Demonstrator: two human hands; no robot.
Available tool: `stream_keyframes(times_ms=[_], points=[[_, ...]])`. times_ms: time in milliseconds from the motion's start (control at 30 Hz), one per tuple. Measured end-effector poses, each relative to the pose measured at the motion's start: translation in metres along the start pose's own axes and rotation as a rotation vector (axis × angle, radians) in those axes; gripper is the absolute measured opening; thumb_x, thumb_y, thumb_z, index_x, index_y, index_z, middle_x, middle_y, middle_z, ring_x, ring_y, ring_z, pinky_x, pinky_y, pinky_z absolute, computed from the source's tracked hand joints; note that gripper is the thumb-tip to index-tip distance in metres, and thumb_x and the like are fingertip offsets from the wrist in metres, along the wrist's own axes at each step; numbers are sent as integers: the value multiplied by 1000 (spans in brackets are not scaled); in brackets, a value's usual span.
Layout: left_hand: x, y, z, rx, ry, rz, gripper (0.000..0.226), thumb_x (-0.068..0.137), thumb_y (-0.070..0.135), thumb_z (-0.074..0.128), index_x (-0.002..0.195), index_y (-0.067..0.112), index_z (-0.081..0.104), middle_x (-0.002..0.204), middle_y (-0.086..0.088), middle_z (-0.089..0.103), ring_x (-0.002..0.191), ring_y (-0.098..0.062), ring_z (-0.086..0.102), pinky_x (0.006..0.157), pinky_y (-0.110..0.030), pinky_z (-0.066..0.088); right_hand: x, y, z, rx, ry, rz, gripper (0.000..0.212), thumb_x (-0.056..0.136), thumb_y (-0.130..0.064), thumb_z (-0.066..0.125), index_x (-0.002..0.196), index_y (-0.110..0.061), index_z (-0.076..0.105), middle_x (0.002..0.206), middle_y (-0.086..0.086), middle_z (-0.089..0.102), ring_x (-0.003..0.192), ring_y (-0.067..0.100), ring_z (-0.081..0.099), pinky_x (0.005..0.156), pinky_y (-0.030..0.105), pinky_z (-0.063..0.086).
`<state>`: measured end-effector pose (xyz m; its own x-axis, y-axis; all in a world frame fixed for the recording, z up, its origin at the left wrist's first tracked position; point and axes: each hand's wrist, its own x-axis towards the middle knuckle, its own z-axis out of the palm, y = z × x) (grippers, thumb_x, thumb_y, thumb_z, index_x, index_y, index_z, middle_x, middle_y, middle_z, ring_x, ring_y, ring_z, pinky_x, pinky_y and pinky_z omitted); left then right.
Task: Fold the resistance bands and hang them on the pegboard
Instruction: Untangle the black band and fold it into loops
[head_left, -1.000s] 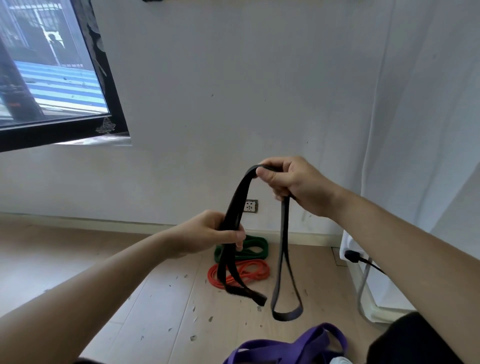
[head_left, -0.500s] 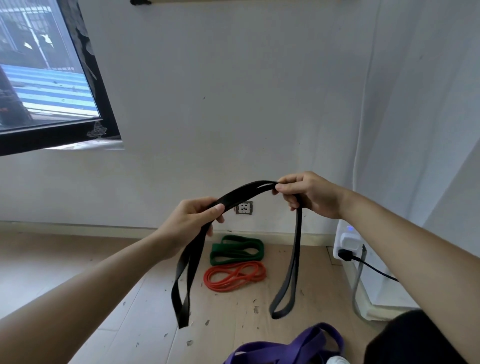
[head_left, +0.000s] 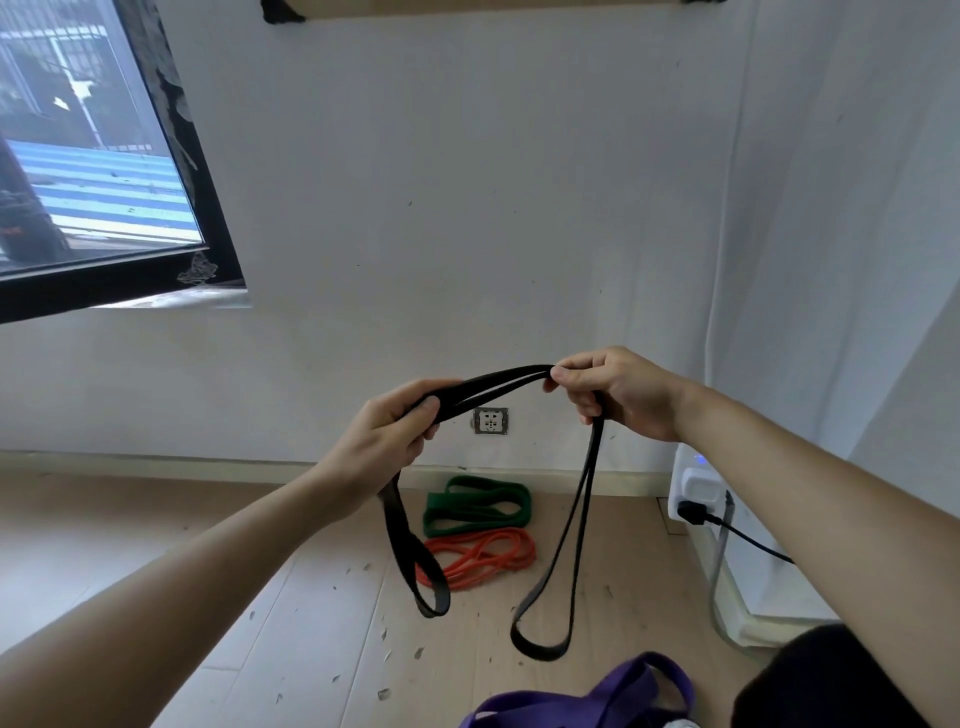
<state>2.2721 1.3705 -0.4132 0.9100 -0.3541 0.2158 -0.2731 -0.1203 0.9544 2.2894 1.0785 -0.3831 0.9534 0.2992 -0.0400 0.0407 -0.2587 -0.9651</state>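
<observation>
Head view: both hands are up in front of the wall (head_left: 467, 234), mid-frame, sharing one black band (head_left: 493, 385). L hand (head_left: 387, 436) grips it w/ fingers curled round the doubled strap and thumb along the top. A short loop hangs below that fist, its bottom just left of the orange band (head_left: 483, 558). R hand (head_left: 618, 397) pinches the strap btwn thumb and forefinger. Its other fingers are curled round the strands that drop from it into a longer loop, which hangs lower than the L one. Btwn the hands the two strands run side by side in a shallow arch, R end slightly higher. Can't tell if the low loop clears the floor (head_left: 156, 519). A socket (head_left: 491, 421) sits on the wall behind the arch. Below it a green band (head_left: 478, 512) lies folded flat by the skirting, w/ the orange band coiled just in front, nearly touching it. A purple band (head_left: 597, 696) lies at the bottom edge, partly cut off. There's a window (head_left: 88, 171) upper left. At right a white box (head_left: 696, 483) stands by the wall w/ a black plug (head_left: 693, 513) in it and a cable trailing right. At the top edge is a wood strip (head_left: 493, 8) w/ a black clip; too little shows to say what it is. Dark cloth (head_left: 831, 680) fills the bottom R corner.
</observation>
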Motion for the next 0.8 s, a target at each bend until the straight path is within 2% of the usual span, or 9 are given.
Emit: stream_keyframes(times_ms=[167,300,367,433,533,633,700,800], points=[[0,6,2,-68,43,36,37,107,9,41,125,23,71,74,-2,50,55,-13,34,51,-26,23,0,2,1,2,-36,26,23,100,-24,58,100,-5,71,61,1,45,57,16,43,67,34,38],[1,10,5,-41,99,49,34,107,9,42,122,19,71,70,0,49,52,-13,33,47,-23,24,-5,1,8,-116,-266,114,30,87,-31,74,105,-8,69,80,7,62,76,21,61,84,42,54],[0,12,7,-20,73,56,33,107,9,43,119,18,72,69,-1,49,51,-11,33,45,-20,26,-7,-1,22,-175,-325,84,29,86,-21,78,108,-4,68,86,7,63,81,22,63,88,42,56],[-2,13,12,14,28,61,31,107,9,44,117,17,73,67,0,50,50,-10,36,45,-18,29,-4,-5,40,-162,-285,-12,27,89,-13,76,111,0,66,86,9,61,77,22,60,78,35,56],[-1,12,16,69,9,84,29,106,8,46,116,17,72,67,1,53,50,-9,41,46,-17,33,0,-13,57,-105,-195,-146,24,94,-15,71,110,2,67,79,11,57,68,24,52,60,29,47],[-2,12,10,228,27,169,25,103,7,52,115,17,71,73,-1,68,54,-14,58,52,-21,46,0,-20,58,-173,-127,-190,22,97,-18,66,109,0,69,60,-7,54,52,9,46,50,21,39],[-3,10,8,316,14,218,21,101,7,55,113,19,69,81,-4,73,62,-19,70,58,-27,55,0,-24,60,-219,-76,-204,23,99,-18,64,107,2,69,53,-15,52,44,0,43,46,14,35],[-1,8,5,324,7,234,17,98,12,60,109,19,69,89,-3,75,83,-24,74,76,-44,61,0,-30,62,-247,-35,-218,24,99,-19,63,104,3,70,49,-18,52,40,0,42,44,12,32]])
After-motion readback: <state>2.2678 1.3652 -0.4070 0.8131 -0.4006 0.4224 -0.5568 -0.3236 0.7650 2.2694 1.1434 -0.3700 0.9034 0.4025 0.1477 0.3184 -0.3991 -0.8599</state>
